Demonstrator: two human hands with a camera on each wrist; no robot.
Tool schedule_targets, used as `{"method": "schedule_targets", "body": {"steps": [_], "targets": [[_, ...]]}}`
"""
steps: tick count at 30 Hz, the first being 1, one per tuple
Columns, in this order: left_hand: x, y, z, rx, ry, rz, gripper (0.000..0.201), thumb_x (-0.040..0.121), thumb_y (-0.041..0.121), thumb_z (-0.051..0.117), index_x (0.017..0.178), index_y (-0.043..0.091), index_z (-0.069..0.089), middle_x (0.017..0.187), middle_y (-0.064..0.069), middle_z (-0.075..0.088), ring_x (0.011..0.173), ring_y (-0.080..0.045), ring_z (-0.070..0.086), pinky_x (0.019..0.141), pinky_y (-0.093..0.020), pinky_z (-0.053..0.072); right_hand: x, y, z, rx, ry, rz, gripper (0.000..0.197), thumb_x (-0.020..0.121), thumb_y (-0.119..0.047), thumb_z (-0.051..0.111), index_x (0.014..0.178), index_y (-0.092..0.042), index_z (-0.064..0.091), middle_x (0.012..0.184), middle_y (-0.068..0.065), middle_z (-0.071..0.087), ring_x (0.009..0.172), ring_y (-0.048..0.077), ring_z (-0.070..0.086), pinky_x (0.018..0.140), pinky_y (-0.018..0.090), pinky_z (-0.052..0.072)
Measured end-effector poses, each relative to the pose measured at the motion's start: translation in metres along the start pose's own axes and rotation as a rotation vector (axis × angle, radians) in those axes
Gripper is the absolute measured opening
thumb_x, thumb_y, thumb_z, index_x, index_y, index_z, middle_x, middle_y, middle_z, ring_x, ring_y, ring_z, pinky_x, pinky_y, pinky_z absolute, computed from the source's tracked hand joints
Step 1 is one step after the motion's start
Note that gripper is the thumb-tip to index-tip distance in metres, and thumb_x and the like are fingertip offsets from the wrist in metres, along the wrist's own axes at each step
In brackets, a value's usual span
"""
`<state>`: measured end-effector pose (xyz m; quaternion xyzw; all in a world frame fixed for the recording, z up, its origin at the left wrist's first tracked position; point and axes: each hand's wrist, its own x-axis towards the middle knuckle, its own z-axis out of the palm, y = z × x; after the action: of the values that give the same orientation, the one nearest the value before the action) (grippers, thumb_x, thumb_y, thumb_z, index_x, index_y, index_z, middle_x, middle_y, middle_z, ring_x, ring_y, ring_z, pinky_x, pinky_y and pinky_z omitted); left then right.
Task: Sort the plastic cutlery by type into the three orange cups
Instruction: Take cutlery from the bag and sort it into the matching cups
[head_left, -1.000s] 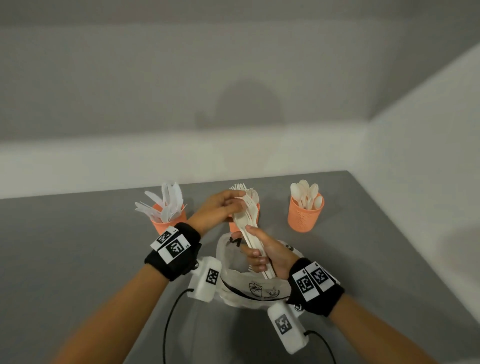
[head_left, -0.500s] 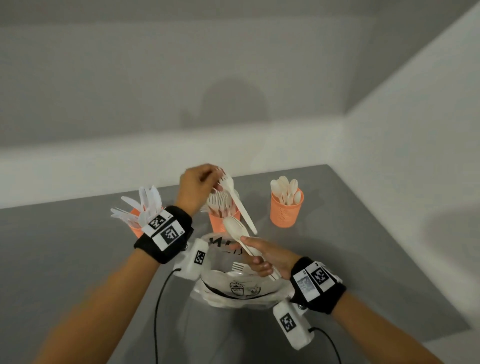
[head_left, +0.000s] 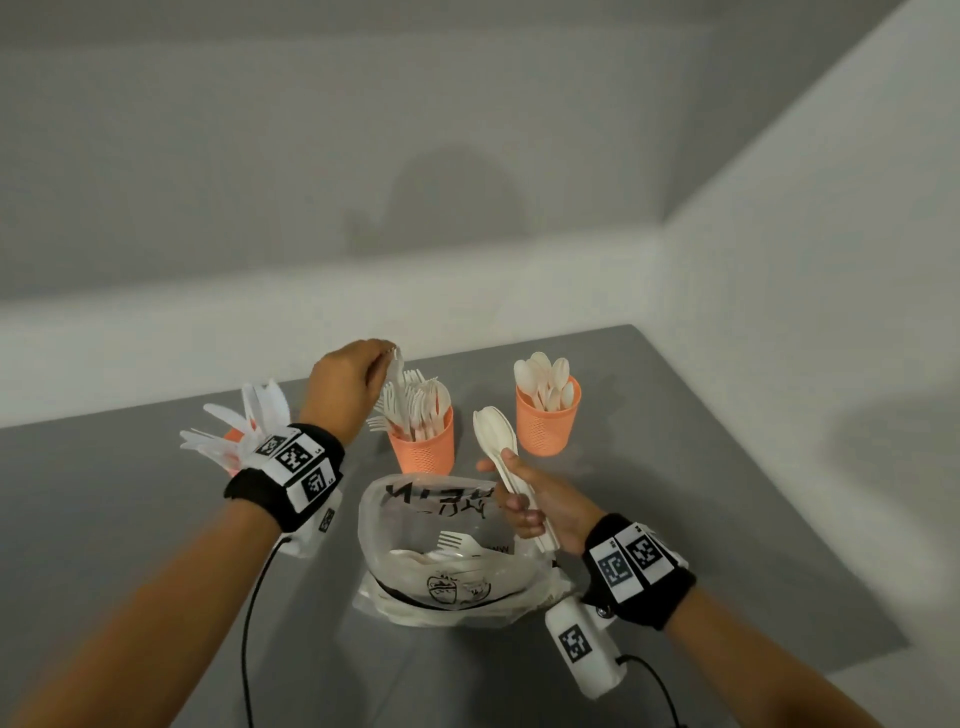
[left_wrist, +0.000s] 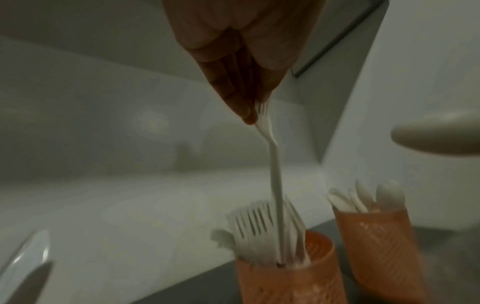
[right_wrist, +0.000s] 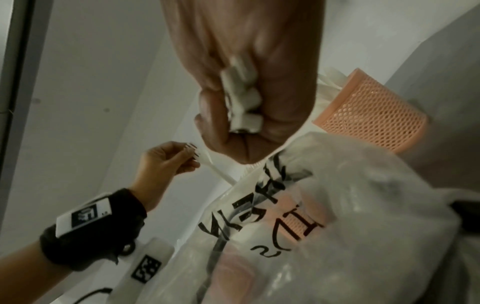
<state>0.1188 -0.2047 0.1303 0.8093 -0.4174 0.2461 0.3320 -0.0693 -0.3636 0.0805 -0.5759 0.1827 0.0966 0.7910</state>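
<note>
Three orange cups stand in a row on the grey table. The left cup (head_left: 235, 435), holding white knives, is mostly hidden behind my left wrist. The middle cup (head_left: 423, 451) is full of forks, and the right cup (head_left: 546, 430) holds spoons. My left hand (head_left: 349, 382) pinches a white fork (left_wrist: 275, 185) by its tines, handle down inside the middle cup (left_wrist: 288, 273). My right hand (head_left: 540, 506) grips a bundle of spoons (head_left: 497, 435) upright above a clear plastic bag (head_left: 447, 556); the spoon handle ends (right_wrist: 242, 107) show in the right wrist view.
The printed plastic bag lies in front of the cups and still contains a fork (head_left: 457, 543) and other cutlery. Walls close off the table at the back and right. The table's right edge (head_left: 769, 467) runs diagonally past the spoon cup.
My left hand pulled one fork out of the bundle and swung it upright, lowering its handle into the middle cup. My right hand stayed over the bag with the spoons.
</note>
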Motion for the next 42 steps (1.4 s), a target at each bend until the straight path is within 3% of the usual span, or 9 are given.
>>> {"method": "schedule_targets", "body": {"steps": [8, 12, 16, 20, 25, 29, 33, 38, 42], "targets": [[-0.017, -0.019, 0.031, 0.034, -0.115, -0.103, 0.016, 0.085, -0.002, 0.057, 0.099, -0.001, 0.066, 0.092, -0.021, 0.06, 0.062, -0.033, 0.06, 0.059, -0.039, 0.053, -0.004, -0.001, -0.02, 0.018, 0.06, -0.061, 0.028, 0.1, -0.027, 0.034, 0.1, -0.017, 0.06, 0.064, -0.003, 0.044, 0.049, 0.005, 0.043, 0.061, 0.022, 0.041], [-0.024, -0.021, 0.038, 0.055, -0.144, -0.195, 0.012, 0.086, -0.001, 0.055, 0.096, 0.0, 0.061, 0.091, -0.02, 0.06, 0.066, -0.035, 0.059, 0.058, -0.038, 0.049, -0.003, -0.005, -0.027, 0.042, 0.182, -0.068, 0.022, 0.094, -0.013, 0.036, 0.09, -0.015, 0.057, 0.058, -0.005, 0.034, 0.041, 0.003, 0.033, 0.049, 0.018, 0.033], [-0.033, -0.025, 0.045, 0.126, -0.234, -0.244, 0.007, 0.086, 0.002, 0.056, 0.084, -0.002, 0.061, 0.082, -0.018, 0.06, 0.068, -0.035, 0.058, 0.054, -0.033, 0.041, 0.002, -0.011, -0.036, 0.067, 0.276, -0.182, 0.008, 0.074, -0.022, 0.05, 0.079, -0.017, 0.047, 0.046, -0.011, 0.032, 0.038, 0.004, 0.027, 0.043, 0.016, 0.029], [-0.033, -0.023, 0.044, 0.215, -0.29, -0.243, 0.009, 0.083, 0.002, 0.061, 0.086, -0.002, 0.068, 0.092, -0.019, 0.065, 0.09, -0.037, 0.057, 0.06, -0.04, 0.047, 0.012, -0.027, -0.046, 0.004, 0.438, -0.346, 0.025, 0.089, -0.019, 0.055, 0.069, -0.02, 0.041, 0.037, -0.011, 0.032, 0.032, 0.005, 0.024, 0.036, 0.018, 0.025], [-0.038, 0.0, 0.025, 0.127, -0.224, -0.275, 0.021, 0.083, 0.004, 0.061, 0.102, 0.001, 0.067, 0.105, -0.018, 0.063, 0.103, -0.036, 0.054, 0.08, -0.041, 0.046, 0.027, -0.063, -0.058, 0.062, 0.655, -0.51, 0.038, 0.092, -0.017, 0.053, 0.056, -0.017, 0.04, 0.032, -0.011, 0.036, 0.03, 0.003, 0.032, 0.037, 0.019, 0.03], [-0.063, 0.019, 0.01, 0.023, -0.228, -0.345, 0.018, 0.082, 0.009, 0.064, 0.1, 0.006, 0.068, 0.103, -0.013, 0.064, 0.101, -0.032, 0.055, 0.087, -0.037, 0.041, 0.045, -0.091, -0.077, 0.148, 0.797, -0.676, 0.043, 0.093, -0.021, 0.053, 0.054, -0.014, 0.035, 0.031, -0.01, 0.034, 0.031, 0.004, 0.034, 0.039, 0.017, 0.033], [-0.1, 0.025, 0.008, -0.096, -0.267, -0.461, 0.031, 0.075, 0.036, 0.06, 0.084, 0.009, 0.072, 0.087, -0.001, 0.06, 0.091, -0.025, 0.055, 0.083, -0.04, 0.042, 0.071, -0.097, -0.096, 0.102, 0.9, -0.721, 0.043, 0.092, -0.028, 0.056, 0.054, -0.012, 0.041, 0.035, -0.01, 0.041, 0.034, 0.004, 0.039, 0.042, 0.015, 0.037], [-0.133, 0.031, 0.021, -0.152, -0.255, -0.625, 0.01, 0.073, 0.014, 0.074, 0.081, 0.018, 0.069, 0.11, -0.013, 0.056, 0.121, -0.03, 0.044, 0.095, -0.034, 0.036, 0.101, -0.083, -0.107, 0.043, 0.929, -0.671, 0.043, 0.09, -0.034, 0.058, 0.056, -0.013, 0.041, 0.05, 0.004, 0.04, 0.039, 0.007, 0.039, 0.049, 0.024, 0.035], [-0.14, 0.039, 0.027, -0.205, -0.146, -0.562, 0.054, 0.071, -0.01, 0.07, 0.074, 0.041, 0.052, 0.098, 0.007, 0.047, 0.114, -0.014, 0.041, 0.094, -0.02, 0.03, 0.117, -0.068, -0.109, 0.015, 0.917, -0.577, 0.05, 0.085, -0.049, 0.057, 0.051, -0.018, 0.038, 0.047, 0.002, 0.042, 0.045, 0.017, 0.044, 0.054, 0.03, 0.039]]}}
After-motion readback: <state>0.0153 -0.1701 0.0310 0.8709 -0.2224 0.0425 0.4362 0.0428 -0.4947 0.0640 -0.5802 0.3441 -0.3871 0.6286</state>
